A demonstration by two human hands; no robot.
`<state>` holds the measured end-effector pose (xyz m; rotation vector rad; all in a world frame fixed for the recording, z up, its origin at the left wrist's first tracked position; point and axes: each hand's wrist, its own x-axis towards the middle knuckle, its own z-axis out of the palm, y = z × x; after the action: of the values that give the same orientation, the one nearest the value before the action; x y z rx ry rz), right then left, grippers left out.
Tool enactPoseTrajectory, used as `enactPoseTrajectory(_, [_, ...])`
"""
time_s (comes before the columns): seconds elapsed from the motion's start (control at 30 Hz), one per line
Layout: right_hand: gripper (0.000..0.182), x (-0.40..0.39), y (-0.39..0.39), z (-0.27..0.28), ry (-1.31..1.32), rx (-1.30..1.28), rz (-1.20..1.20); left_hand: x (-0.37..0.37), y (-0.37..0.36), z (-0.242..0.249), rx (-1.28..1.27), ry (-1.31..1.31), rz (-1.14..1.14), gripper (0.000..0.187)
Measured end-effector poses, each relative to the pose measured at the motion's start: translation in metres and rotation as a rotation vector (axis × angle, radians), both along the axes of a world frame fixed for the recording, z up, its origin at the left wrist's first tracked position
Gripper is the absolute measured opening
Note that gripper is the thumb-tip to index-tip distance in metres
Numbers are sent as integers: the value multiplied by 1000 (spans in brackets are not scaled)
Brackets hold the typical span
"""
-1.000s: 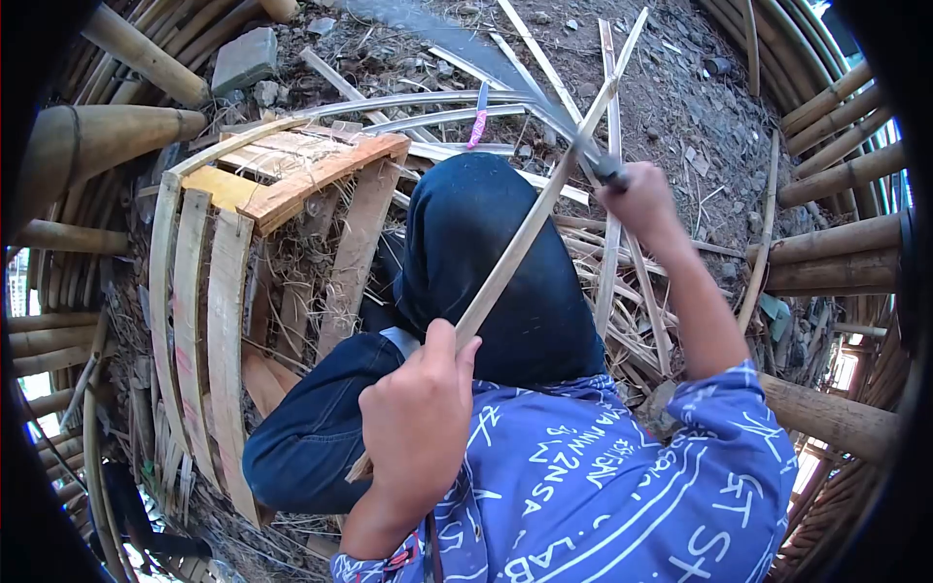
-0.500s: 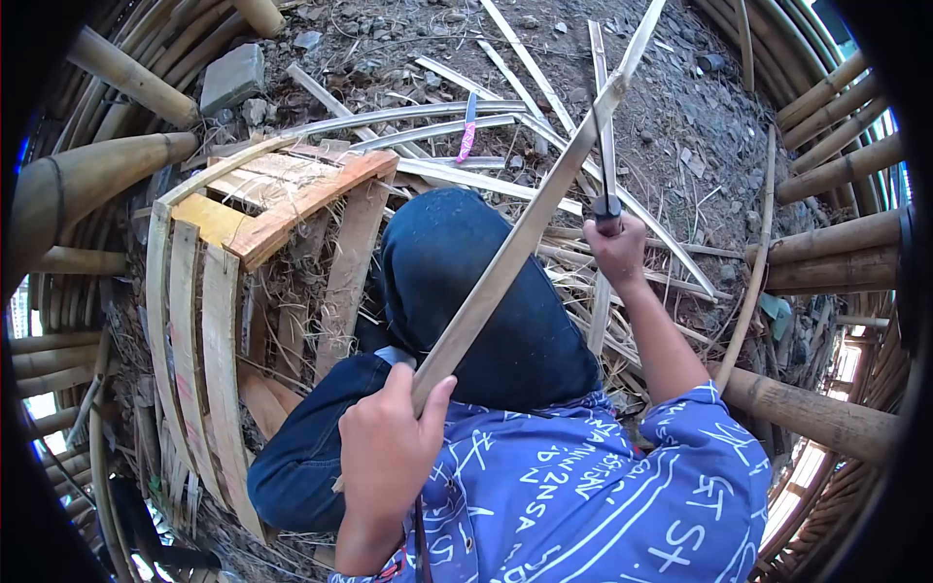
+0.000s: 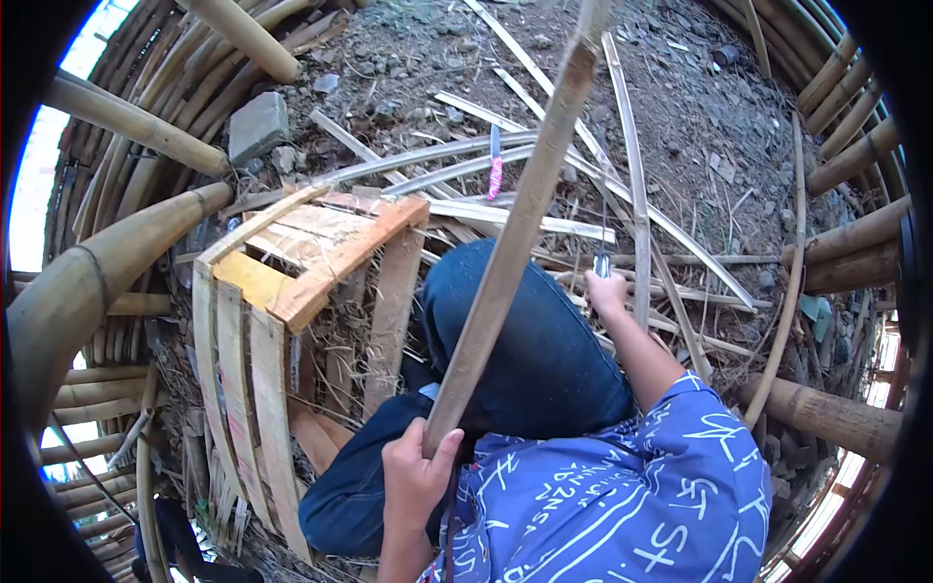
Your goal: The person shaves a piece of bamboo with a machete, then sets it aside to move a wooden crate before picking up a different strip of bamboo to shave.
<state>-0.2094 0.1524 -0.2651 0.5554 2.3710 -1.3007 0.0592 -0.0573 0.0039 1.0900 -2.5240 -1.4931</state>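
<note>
Left grip (image 3: 416, 471): clenched around the near, lower end of the long bamboo strip (image 3: 510, 238), thumb uppermost.
Bamboo strip: straight out of the left grip, long axis slanting up and rightward, away from the body; over the raised knee (image 3: 515, 330), far end at the top edge of view.
Right grip (image 3: 608, 293): closed on the handle of a bladed tool (image 3: 602, 265), blade narrow from this angle and pointing away from the body.
Strip to right grip: off to its left, apart; left grip nearer to the strip, by direct hold.
Blade to strip: on the right side of it, with a gap in view; depth between them impossible to tell.
Beyond the knee: split strips (image 3: 634, 160) crisscrossed on the ground (image 3: 685, 107), pink-handled knife (image 3: 496, 167) among them.
Left of the knee: slatted wooden crate (image 3: 267, 374), concrete block (image 3: 259, 128) farther out.
</note>
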Motion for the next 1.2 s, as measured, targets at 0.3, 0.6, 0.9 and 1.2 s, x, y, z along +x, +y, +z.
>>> enactPoseTrajectory(0.3, [24, 8, -8, -28, -43, -52, -83, 4, -13, -23, -69, 42, -45, 46])
enactPoseTrajectory(0.6, [22, 3, -18, 6, 29, -315, -260, 60, -22, -32, -235, -12, -15, 61])
enactPoseTrajectory(0.9, [23, -38, -33, 114, 370, -638, -234, 109, -17, 12, -442, -185, -79, 60])
enactPoseTrajectory(1.2, [14, 1, -41, 174, 408, -734, 127, 195, 13, 41, -640, -282, -80, 56])
